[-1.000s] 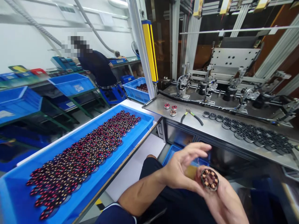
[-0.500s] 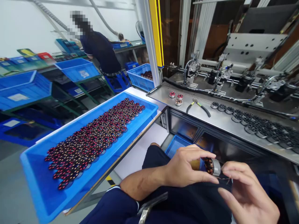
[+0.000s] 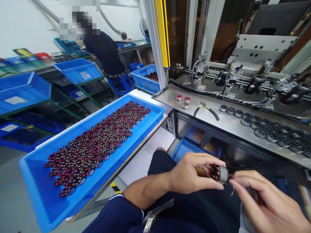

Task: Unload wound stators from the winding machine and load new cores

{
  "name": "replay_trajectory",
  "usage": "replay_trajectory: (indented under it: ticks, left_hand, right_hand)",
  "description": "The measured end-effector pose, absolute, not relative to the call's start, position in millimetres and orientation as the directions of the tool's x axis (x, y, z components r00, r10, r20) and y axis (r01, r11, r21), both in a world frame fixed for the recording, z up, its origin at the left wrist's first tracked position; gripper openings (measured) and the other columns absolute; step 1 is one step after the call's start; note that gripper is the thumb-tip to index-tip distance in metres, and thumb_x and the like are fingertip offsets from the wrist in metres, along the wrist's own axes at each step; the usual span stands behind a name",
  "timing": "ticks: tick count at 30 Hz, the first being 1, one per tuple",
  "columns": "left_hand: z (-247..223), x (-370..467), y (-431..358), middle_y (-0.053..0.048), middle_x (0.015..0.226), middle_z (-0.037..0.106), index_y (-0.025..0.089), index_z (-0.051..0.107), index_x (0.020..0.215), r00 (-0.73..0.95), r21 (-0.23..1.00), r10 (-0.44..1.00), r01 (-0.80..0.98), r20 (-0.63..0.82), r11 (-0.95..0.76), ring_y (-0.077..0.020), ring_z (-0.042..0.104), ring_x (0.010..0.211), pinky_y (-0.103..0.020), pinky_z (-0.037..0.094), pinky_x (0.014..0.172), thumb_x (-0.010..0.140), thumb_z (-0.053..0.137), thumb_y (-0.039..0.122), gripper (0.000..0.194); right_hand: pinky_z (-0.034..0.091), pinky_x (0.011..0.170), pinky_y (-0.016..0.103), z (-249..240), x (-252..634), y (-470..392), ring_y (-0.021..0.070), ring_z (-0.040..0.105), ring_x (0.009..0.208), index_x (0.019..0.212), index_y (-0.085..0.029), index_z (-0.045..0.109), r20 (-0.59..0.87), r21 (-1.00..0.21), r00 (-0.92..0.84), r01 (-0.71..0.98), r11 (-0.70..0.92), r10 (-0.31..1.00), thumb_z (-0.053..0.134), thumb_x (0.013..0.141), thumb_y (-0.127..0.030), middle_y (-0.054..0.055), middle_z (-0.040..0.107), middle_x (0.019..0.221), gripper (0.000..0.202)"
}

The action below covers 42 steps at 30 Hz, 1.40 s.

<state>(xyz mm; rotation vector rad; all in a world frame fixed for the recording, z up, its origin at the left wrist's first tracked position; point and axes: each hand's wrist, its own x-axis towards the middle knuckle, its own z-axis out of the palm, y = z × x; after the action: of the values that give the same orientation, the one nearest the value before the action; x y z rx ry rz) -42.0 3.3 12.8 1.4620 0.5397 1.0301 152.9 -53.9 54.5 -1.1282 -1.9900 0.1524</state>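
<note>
Ahead of you, the metal surface [image 3: 167, 97] runs along the machine [image 3: 257, 47]. At your left, the blue tray [image 3: 36, 197] holds wound parts [image 3: 97, 139] in crowded rows. Your left hand [image 3: 190, 173] is above your lap, fingers parted by one core's width; your right hand [image 3: 266, 195] faces it, fingers pinched together. Pliers [image 3: 203, 103] lie spread on the surface. The wound core [image 3: 223, 174] is within your left fingers' grip. Thin wire [image 3: 232, 191] is held at your right fingertips.
</note>
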Motion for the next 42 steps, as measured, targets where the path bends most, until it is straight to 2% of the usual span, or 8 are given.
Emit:
replay_trajectory:
  ticks: [5, 15, 18, 27, 30, 33, 38, 42]
  left_hand:
    - [12, -37, -1, -0.015, 0.109, 0.072, 0.009, 0.073, 0.111, 0.555, 0.927, 0.802, -0.376, 0.221, 0.005, -0.0145, 0.072, 0.08, -0.026, 0.062, 0.075, 0.066, 0.088, 0.023, 0.05]
    - [32, -51, 1, -0.018, 0.106, 0.077, 0.008, 0.067, 0.117, 0.521, 0.77, 0.639, -0.058, 0.566, -0.635, -0.0233, 0.075, 0.094, -0.026, 0.062, 0.074, 0.078, 0.072, 0.019, 0.041]
    - [36, -53, 2, -0.019, 0.104, 0.077, 0.006, 0.063, 0.123, 0.55, 0.685, 0.547, -0.065, 0.631, -0.725, -0.025, 0.076, 0.094, -0.031, 0.062, 0.085, 0.081, 0.068, 0.016, 0.044]
    - [37, -85, 5, -0.027, 0.111, 0.075, 0.004, 0.071, 0.109, 0.618, 0.776, 0.514, -0.273, 0.595, -0.569, -0.0293, 0.075, 0.105, -0.036, 0.061, 0.094, 0.083, 0.071, 0.018, 0.029]
    - [25, -96, 5, -0.021, 0.11, 0.076, 0.008, 0.073, 0.109, 0.511, 0.842, 0.673, -0.266, 0.535, -0.469, -0.0263, 0.076, 0.099, -0.03, 0.063, 0.084, 0.075, 0.08, 0.019, 0.036]
    - [12, -100, 6, -0.018, 0.115, 0.075, 0.012, 0.074, 0.111, 0.332, 0.911, 0.853, -0.237, 0.403, -0.338, -0.0235, 0.074, 0.101, -0.024, 0.063, 0.077, 0.073, 0.082, 0.017, 0.04]
    - [4, -102, 8, -0.018, 0.122, 0.07, 0.012, 0.072, 0.117, 0.145, 0.95, 0.973, -0.282, 0.179, -0.133, -0.0196, 0.071, 0.1, -0.025, 0.06, 0.083, 0.073, 0.082, 0.018, 0.045]
    - [3, -111, 10, -0.016, 0.118, 0.072, 0.013, 0.071, 0.113, 0.121, 0.912, 0.979, -0.396, 0.165, -0.105, -0.0177, 0.07, 0.099, -0.024, 0.058, 0.083, 0.079, 0.079, 0.024, 0.037]
  right_hand:
    - [0.056, 0.071, 0.019, 58, 159, -56, 0.0125, 0.072, 0.075, 0.092, -0.023, 0.063, 0.551, -0.486, -0.283, 0.656, 0.577, 0.785, 0.065, 0.093, -0.021, 0.001, 0.072, 0.086, 0.003]
    - [0.056, 0.082, 0.02, 52, 200, -50, 0.0164, 0.07, 0.095, 0.102, -0.025, 0.064, 0.39, -0.58, -0.278, 0.667, 0.469, 0.878, 0.068, 0.09, -0.046, 0.002, 0.069, 0.106, 0.025]
    - [0.054, 0.07, 0.018, 71, 178, -47, 0.012, 0.068, 0.081, 0.087, -0.025, 0.061, 0.289, -0.655, -0.391, 0.585, 0.478, 0.874, 0.064, 0.092, -0.043, -0.001, 0.067, 0.089, 0.019]
    - [0.053, 0.07, 0.023, 83, 187, -6, 0.0132, 0.063, 0.076, 0.08, -0.023, 0.059, -0.085, -0.733, -0.65, 0.554, 0.394, 0.755, 0.051, 0.1, -0.034, -0.001, 0.064, 0.082, 0.024]
    - [0.052, 0.069, 0.027, 81, 175, 52, 0.0158, 0.065, 0.072, 0.079, -0.021, 0.064, -0.08, -0.614, -0.476, 0.716, 0.333, 0.876, 0.05, 0.098, -0.046, 0.001, 0.066, 0.078, 0.034]
    - [0.05, 0.096, 0.039, 66, 131, 123, 0.0264, 0.066, 0.104, 0.107, -0.013, 0.065, 0.133, -0.435, -0.055, 0.894, 0.108, 0.99, 0.056, 0.093, -0.049, 0.012, 0.069, 0.111, 0.039]
    - [0.039, 0.103, 0.067, 27, 71, 203, 0.0473, 0.044, 0.134, 0.146, -0.007, 0.041, 0.078, -0.261, 0.17, 0.954, -0.144, 0.982, 0.065, 0.08, -0.07, 0.032, 0.048, 0.142, 0.094]
    - [0.049, 0.097, 0.055, 19, 82, 217, 0.032, 0.06, 0.116, 0.135, -0.013, 0.052, -0.049, -0.12, 0.163, 0.979, -0.168, 0.985, 0.066, 0.087, -0.056, 0.018, 0.061, 0.126, 0.066]
